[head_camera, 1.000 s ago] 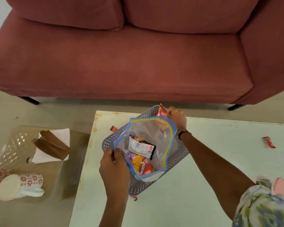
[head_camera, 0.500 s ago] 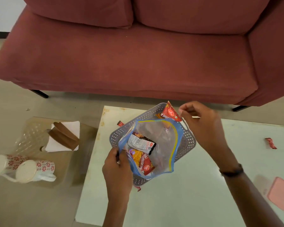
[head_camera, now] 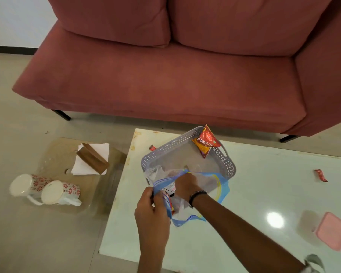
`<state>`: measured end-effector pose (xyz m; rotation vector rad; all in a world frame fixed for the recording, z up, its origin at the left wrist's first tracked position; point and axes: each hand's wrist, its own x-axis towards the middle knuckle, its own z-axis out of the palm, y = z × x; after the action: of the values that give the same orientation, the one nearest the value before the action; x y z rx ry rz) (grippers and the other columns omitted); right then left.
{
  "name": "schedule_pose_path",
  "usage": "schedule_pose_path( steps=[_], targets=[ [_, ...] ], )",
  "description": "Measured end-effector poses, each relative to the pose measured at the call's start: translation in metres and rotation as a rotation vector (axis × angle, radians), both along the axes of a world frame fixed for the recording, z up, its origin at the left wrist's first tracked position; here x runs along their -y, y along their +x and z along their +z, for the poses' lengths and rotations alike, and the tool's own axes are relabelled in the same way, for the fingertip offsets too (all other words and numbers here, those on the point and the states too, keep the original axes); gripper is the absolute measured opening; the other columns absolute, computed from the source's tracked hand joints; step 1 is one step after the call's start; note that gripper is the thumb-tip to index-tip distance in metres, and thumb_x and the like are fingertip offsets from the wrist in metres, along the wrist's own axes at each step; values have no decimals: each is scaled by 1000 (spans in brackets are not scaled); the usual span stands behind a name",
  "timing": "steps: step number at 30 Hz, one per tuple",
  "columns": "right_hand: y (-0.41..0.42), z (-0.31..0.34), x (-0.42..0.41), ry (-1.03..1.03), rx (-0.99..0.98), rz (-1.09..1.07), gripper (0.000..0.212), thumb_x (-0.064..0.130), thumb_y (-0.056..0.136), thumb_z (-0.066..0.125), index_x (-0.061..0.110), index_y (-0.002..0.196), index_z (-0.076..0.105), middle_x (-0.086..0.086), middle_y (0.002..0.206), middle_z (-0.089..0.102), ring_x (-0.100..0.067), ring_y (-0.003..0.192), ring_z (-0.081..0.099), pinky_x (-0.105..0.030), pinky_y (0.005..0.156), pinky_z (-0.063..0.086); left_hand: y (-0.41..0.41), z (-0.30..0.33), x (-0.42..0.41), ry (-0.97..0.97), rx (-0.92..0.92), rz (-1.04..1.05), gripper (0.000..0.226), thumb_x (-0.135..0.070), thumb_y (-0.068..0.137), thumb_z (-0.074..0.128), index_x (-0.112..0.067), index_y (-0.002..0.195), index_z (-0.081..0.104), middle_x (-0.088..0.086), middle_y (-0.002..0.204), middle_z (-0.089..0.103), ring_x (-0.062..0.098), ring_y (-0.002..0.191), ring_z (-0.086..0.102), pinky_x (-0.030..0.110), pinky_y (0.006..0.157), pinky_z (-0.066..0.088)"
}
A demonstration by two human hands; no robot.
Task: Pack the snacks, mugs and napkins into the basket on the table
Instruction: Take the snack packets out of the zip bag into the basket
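Two hands at the zip bag over our basket.
Our left hand pinches the bag rim; the right hand reaches inside, grip hidden. One snack packet leans in the basket's far corner.

right hand has left the far rim of the basket and now reaches down inside the zip bag, wrist at its mouth. red snack packet, pinched at the rim a second ago, now leans released in the far corner. left hand has drawn the bag's near edge toward the person; the bag now hangs over the near rim.
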<state>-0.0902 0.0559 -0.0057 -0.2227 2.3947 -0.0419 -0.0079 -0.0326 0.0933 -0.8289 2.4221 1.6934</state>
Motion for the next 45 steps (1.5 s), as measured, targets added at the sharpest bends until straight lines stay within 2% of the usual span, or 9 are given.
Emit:
schedule_pose_path(
  steps=[7, 11, 18, 20, 24, 29, 33, 38, 45],
  targets=[
    [16, 0, 2, -109, -158, -176, 27, 7, 91, 46, 8, 116, 57, -12, 122, 59, -29, 117, 55, -36, 93, 46, 5, -6, 11, 40, -13, 65, 24, -19, 95, 46, -18, 72, 53, 8, 71, 60, 28, 68, 57, 33, 58, 44],
    [21, 17, 1, -225, -284, -193, 23, 16, 93, 46, 11, 114, 55, -7, 121, 56, -27, 112, 54, -35, 86, 47, 6, -12, 17, 70, 32, 67, 22, -29, 95, 46, -10, 89, 55, 7, 82, 64, 18, 69, 63, 10, 44, 43],
    [34, 36, -20, -305, -401, -317, 23, 18, 99, 40, 9, 120, 42, -16, 104, 65, -32, 92, 63, -33, 64, 36, 8, -19, 12, 52, 24, 51, 25, -34, 94, 47, -11, 94, 57, 5, 90, 69, 20, 75, 69, 17, 49, 45],
    [40, 52, -27, -335, -519, -251, 20, 24, 95, 50, 11, 111, 51, -13, 91, 69, -29, 81, 65, -29, 57, 35, 9, -22, 12, 41, 19, 47, 23, -34, 94, 47, -13, 94, 57, 5, 91, 69, 22, 78, 70, 18, 50, 46],
    [58, 87, -46, -358, -826, -2, 34, 15, 60, 86, 19, 78, 58, 1, 56, 64, -19, 43, 58, -18, 35, 29, 8, -27, 13, 32, 33, 68, 18, -32, 95, 46, -19, 85, 54, 7, 88, 69, 21, 77, 69, 19, 51, 45],
    [64, 122, -82, -662, -828, 27, 15, 9, 79, 67, 13, 93, 66, 0, 80, 72, -19, 62, 65, -26, 49, 47, 3, -29, 12, 19, 21, 93, 23, -30, 96, 45, -21, 76, 51, 10, 82, 65, 24, 74, 65, 27, 57, 49],
    [65, 151, -102, -838, -887, -92, 14, 10, 77, 69, 10, 90, 72, 1, 85, 75, -14, 74, 71, -29, 65, 54, -2, -31, 1, -13, 11, 89, 30, -26, 96, 44, -22, 67, 47, 10, 70, 58, 28, 68, 57, 40, 65, 49],
    [58, 170, -131, -757, -1044, -43, 10, 2, 73, 72, 4, 83, 72, -3, 82, 75, -11, 72, 67, -31, 64, 53, -12, -31, -13, -55, 19, 57, 29, -20, 96, 43, -17, 68, 48, 15, 76, 60, 34, 79, 60, 44, 76, 52],
    [36, 174, -182, -581, -1237, -55, 13, -3, 74, 73, 0, 86, 74, -9, 88, 75, -11, 80, 65, -7, 74, 45, -17, -38, -5, -119, 54, 32, 24, -20, 97, 41, -6, 81, 52, 9, 77, 57, 27, 76, 56, 32, 70, 46]
  ],
)
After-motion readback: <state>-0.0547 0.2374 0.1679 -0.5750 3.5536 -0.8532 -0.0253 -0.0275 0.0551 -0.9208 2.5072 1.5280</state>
